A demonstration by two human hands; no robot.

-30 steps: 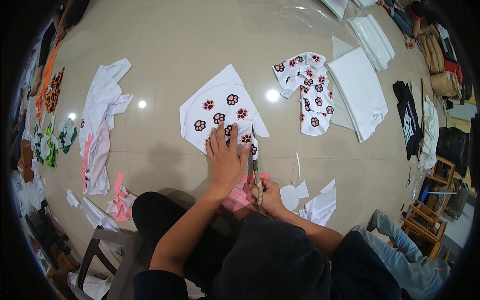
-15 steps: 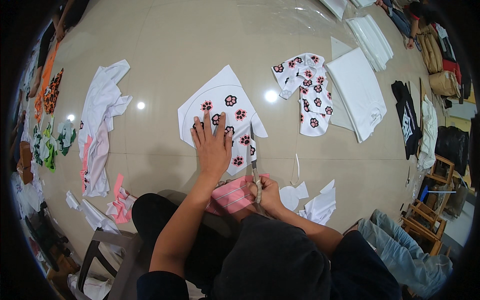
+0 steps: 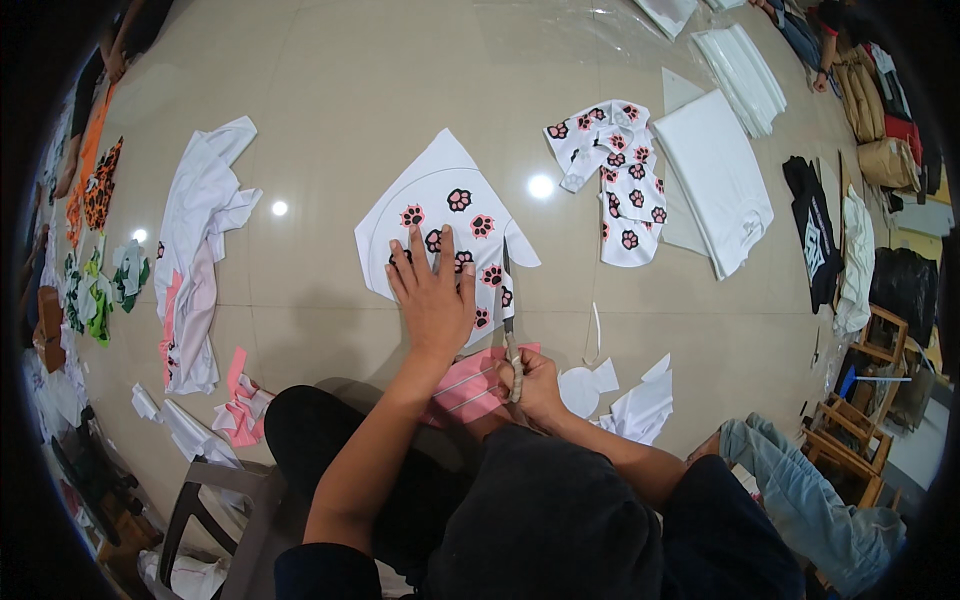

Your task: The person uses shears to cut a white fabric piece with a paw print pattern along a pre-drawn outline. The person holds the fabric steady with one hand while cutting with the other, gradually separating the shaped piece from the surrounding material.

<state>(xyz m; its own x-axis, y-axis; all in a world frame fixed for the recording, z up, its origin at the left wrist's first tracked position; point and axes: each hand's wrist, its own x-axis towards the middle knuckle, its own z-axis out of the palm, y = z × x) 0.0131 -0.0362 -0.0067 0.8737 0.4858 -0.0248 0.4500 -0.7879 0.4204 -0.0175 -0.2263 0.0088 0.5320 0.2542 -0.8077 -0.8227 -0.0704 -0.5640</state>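
Observation:
A white fabric piece [image 3: 425,185] printed with black and pink paw prints lies on the tiled floor in front of me. A curved line runs inside its far edge. My left hand [image 3: 435,300] rests flat on it with fingers spread. My right hand [image 3: 537,388] grips scissors [image 3: 514,365] with wrapped handles; their dark blades point away from me along the fabric's right edge. A partly cut strip [image 3: 522,249] hangs off to the right of the blades. Pink striped fabric [image 3: 465,390] lies under my wrists, near my lap.
More paw-print pieces [image 3: 630,225] lie to the right, beside folded white fabric [image 3: 715,180]. White and pink cloth [image 3: 205,210] stretches along the left. White scraps [image 3: 640,405] lie near my right forearm. A plastic chair [image 3: 225,510] stands at lower left; other people sit around the edges.
My left hand has slid slightly right and nearer me on the fabric. The strip beside the scissors has shifted a little right. My right hand keeps nearly the same place.

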